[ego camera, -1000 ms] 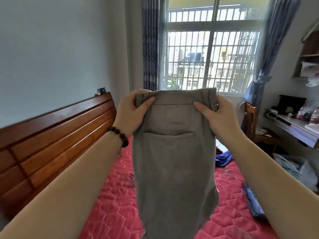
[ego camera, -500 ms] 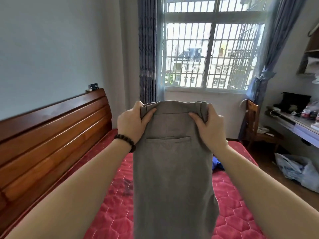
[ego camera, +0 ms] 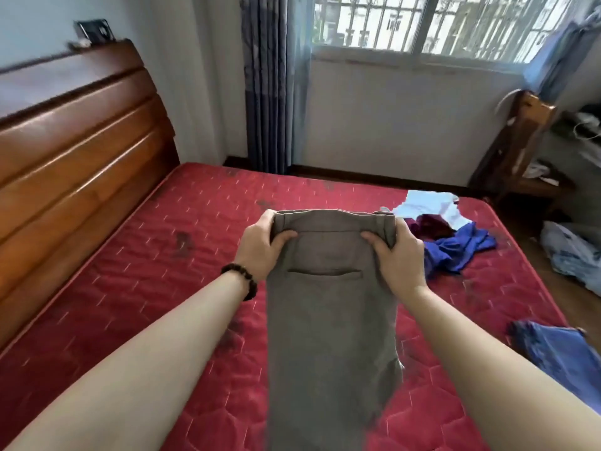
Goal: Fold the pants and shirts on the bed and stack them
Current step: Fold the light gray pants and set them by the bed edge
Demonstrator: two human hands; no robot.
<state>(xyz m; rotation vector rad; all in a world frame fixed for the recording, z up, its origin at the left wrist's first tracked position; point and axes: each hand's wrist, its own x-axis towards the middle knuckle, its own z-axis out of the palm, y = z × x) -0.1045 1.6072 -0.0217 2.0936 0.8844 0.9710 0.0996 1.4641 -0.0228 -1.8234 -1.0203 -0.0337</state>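
I hold a pair of grey pants (ego camera: 331, 336) by the waistband, folded lengthwise, back pocket facing me, legs hanging down over the red quilted mattress (ego camera: 156, 288). My left hand (ego camera: 260, 245) grips the waistband's left corner and my right hand (ego camera: 396, 255) grips its right corner. A heap of unfolded clothes lies at the far right of the bed: a white garment (ego camera: 429, 206), a dark red one (ego camera: 429, 226) and a bright blue one (ego camera: 461, 245). Another blue garment (ego camera: 559, 356) lies at the bed's near right edge.
A wooden headboard (ego camera: 71, 164) runs along the left. Beyond the bed are a curtain (ego camera: 266, 83) and a barred window (ego camera: 439, 21). A wooden chair (ego camera: 520, 148) and a pale bag (ego camera: 575, 255) on the floor stand to the right.
My hands have lowered the pants from window height down towards the mattress, and my view has tilted down, bringing the bed and the clothes heap into sight.
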